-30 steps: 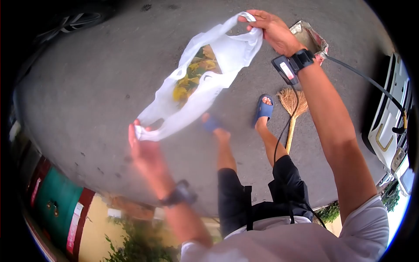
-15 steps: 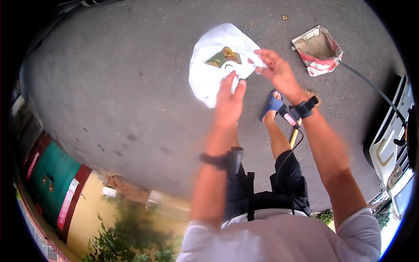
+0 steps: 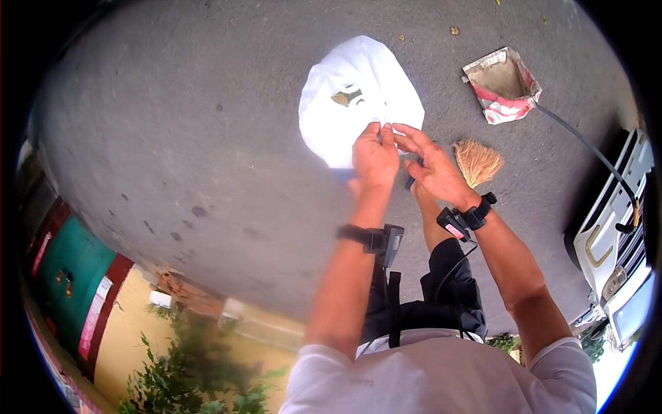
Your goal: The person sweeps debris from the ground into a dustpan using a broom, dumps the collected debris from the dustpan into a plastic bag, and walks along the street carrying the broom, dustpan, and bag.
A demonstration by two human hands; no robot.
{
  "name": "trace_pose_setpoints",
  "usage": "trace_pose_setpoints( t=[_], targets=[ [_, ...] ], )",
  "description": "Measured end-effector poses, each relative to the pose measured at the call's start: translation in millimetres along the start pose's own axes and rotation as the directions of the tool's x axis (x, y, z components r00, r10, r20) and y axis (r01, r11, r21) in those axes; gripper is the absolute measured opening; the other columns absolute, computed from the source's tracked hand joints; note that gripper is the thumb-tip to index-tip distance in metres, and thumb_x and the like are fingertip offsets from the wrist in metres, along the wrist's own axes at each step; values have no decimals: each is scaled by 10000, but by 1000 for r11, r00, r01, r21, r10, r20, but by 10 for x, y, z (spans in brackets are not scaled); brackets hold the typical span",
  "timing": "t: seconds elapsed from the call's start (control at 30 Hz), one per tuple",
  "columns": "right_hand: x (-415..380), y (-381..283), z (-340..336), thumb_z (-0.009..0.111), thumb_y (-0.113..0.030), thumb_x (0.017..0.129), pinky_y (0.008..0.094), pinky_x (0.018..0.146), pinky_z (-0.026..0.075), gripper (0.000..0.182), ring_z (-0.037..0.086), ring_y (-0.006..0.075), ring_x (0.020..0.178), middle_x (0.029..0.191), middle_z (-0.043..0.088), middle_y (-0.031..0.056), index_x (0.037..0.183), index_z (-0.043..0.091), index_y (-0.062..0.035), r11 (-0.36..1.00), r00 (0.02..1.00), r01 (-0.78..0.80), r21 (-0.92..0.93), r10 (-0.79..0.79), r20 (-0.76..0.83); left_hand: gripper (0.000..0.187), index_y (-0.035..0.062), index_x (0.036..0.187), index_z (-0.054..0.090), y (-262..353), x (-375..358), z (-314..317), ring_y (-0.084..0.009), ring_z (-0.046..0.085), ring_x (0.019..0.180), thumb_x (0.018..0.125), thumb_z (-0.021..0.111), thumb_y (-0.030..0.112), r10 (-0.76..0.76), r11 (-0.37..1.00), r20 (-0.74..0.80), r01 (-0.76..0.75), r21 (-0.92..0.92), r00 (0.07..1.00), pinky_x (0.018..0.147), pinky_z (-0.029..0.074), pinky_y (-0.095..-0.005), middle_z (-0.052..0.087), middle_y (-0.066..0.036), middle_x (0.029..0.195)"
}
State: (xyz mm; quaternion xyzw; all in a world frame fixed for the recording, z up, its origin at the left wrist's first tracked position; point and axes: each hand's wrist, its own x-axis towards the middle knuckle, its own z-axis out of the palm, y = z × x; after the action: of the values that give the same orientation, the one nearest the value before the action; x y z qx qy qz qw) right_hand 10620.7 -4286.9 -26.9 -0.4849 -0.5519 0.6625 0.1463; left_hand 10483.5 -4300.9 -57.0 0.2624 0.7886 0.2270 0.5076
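Observation:
A white plastic bag hangs in front of me, its mouth partly drawn together, with a small green-brown patch of its contents showing through a gap. My left hand pinches the near edge of the bag with thumb and fingers. Right beside it, my right hand has its fingertips at the same edge, close to the left fingertips. The fingers of my right hand are bent, and the thumb stands a little apart.
A dustpan with a red and white front and a long dark handle lies at the upper right. A straw broom is by my foot. A white vehicle stands at the right, a green door and plants at the lower left.
My right hand has moved left and down to meet my left hand. The bag's opening has narrowed, hiding most of its contents. More of the broom now shows.

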Motion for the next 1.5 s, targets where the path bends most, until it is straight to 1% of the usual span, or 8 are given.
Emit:
trace_pose_setpoints(
  t=[0.17, 0.43, 0.5, 0.57, 0.73, 0.87, 1.23, 1.5],
  targets=[
    [-111, -329, -68, 559, 28, 834, 402, 1042, 417, 416, 528, 328, 1276, 1294, 611, 158, 1243, 608, -31, 888, 987, 85, -451, -138, -87, 110, 44, 836, 632, -67, -46, -36, -309, 659, 833, 823, 649, 152, 373, 808, -33, -307, 504, 927, 775, 477, -420, 667, -147, 849],
    [-352, -272, 97, 645, -158, 781, 550, 996, 389, 595, 531, 319, 1210, 1401, 526, 110, 1365, 538, -168, 607, 839, 543, -581, -405, 362, 182, 75, 952, 664, -169, -38, -168, -275, 648, 960, 798, 675, 171, 225, 527, 202, -293, 798, 953, 950, 408, -412, 674, -124, 943],
    [-399, 204, -141, 586, -57, 814, 494, 1097, 345, 513, 455, 330, 1329, 1365, 534, 147, 1324, 532, -77, 247, 986, 4, -969, -161, -37, 215, 78, 958, 655, -187, -56, -228, -266, 645, 961, 765, 706, 158, 267, 507, 185, -301, 808, 946, 962, 405, -404, 668, -114, 931],
    [-500, 775, -485, 592, -95, 829, 477, 1056, 397, 468, 516, 351, 1247, 1306, 570, 166, 1292, 553, -47, 416, 952, -300, -858, 71, -299, 260, 77, 964, 646, -245, -120, -316, -260, 646, 957, 727, 737, 137, 297, 502, 176, -310, 808, 939, 974, 402, -399, 666, -101, 927],
    [-1317, 1880, -729, 609, -276, 824, 491, 863, 496, 381, 614, 397, 1017, 1065, 657, 207, 1114, 636, -30, 490, 840, -531, -691, 411, -354, 260, 41, 1024, 647, -547, -86, -482, -230, 659, 862, 779, 718, 96, 229, 750, 157, -277, 601, 961, 909, 446, -351, 688, -78, 882],
    [-1875, 3025, -867, 628, -253, 811, 459, 844, 523, 244, 650, 379, 941, 963, 694, 167, 874, 708, -30, 471, 669, -724, -504, 659, -344, 221, 40, 1050, 652, -978, 14, -633, -132, 601, 848, 831, 664, 72, -20, 951, 85, 45, -306, 996, 817, 458, -291, 664, -17, 916],
    [-2599, 5829, -832, 786, -374, 680, 453, 901, 532, 722, 632, 406, 1091, 1168, 647, 254, 1212, 549, 54, 102, 131, -991, -85, 862, -489, 379, 3, 1299, 551, -712, 721, -1360, -175, 580, 1012, 992, 499, 218, 8, 779, 8, -1, -627, 1000, 901, 455, -333, 619, -81, 1170],
    [-2293, 6959, -965, 740, -451, 706, 458, 932, 506, 662, 628, 324, 1131, 1188, 657, 175, 1200, 586, -37, 103, 48, -994, 44, 747, -663, 311, -4, 1213, 595, -258, 747, -1275, -248, 576, 1154, 993, 497, 193, 151, 800, 153, -30, -599, 977, 1096, 353, -437, 648, -135, 1214]
  ],
)
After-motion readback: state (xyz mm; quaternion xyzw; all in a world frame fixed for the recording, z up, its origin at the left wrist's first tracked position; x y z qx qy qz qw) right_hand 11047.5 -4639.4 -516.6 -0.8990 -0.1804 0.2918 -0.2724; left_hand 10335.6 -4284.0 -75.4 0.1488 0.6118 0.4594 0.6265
